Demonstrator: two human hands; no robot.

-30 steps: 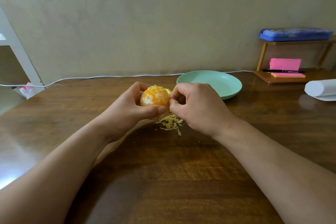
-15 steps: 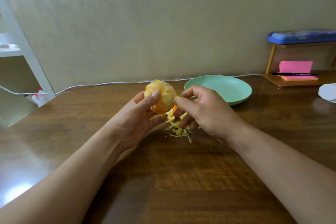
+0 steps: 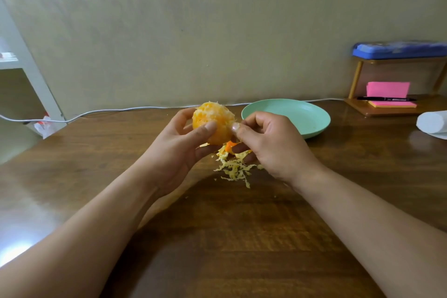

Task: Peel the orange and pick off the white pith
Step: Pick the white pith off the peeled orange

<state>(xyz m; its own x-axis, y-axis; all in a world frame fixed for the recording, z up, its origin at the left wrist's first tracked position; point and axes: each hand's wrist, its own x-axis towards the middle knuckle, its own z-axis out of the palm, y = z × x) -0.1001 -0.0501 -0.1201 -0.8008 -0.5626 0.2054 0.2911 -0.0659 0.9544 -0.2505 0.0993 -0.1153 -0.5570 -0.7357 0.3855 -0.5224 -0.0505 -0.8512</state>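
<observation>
Aloft, orange (image 3: 214,116) between left hand (image 3: 177,152) and right hand (image 3: 272,144).

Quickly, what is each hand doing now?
Left hand: holds the peeled orange.
Right hand: thumb and forefinger pinch at its side.

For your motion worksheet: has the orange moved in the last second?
Yes: the orange rose, its top now about level with the far rim of the plate.
</observation>
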